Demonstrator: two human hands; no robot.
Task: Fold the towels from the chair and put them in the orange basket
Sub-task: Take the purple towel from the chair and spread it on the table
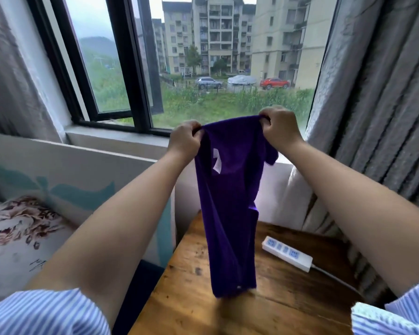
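head view: only camera, looks forward and down past both arms toward a window
towel: purple towel (230, 201) hangs at frame centre, held up by its top edge, lower end dangling just above or touching the wooden table (288, 293), can't tell which
towel state: hangs long and narrow with vertical creases, white label (217, 163) showing near the top; not laid flat, no neat fold visible
left hand: left hand (185, 139) centre frame, fingers curled, pinching the towel's top left corner
right hand: right hand (279, 128) right of centre and slightly higher, fingers curled, gripping the top right corner
table: lower centre to lower right; white power strip (287, 253) lies on it, right of the towel, apart from it
surroundings: grey curtain (377, 93) right edge, window frame (131, 68) upper left, floral bedding (22, 226) lower left
chair: not in view
orange basket: not in view
progress: early on this towel, my read; it's picked up and being spread by its corners, folding not yet done
remaining: fold it, carry it to the basket, then any towels left on the chair; how many, can't tell from here
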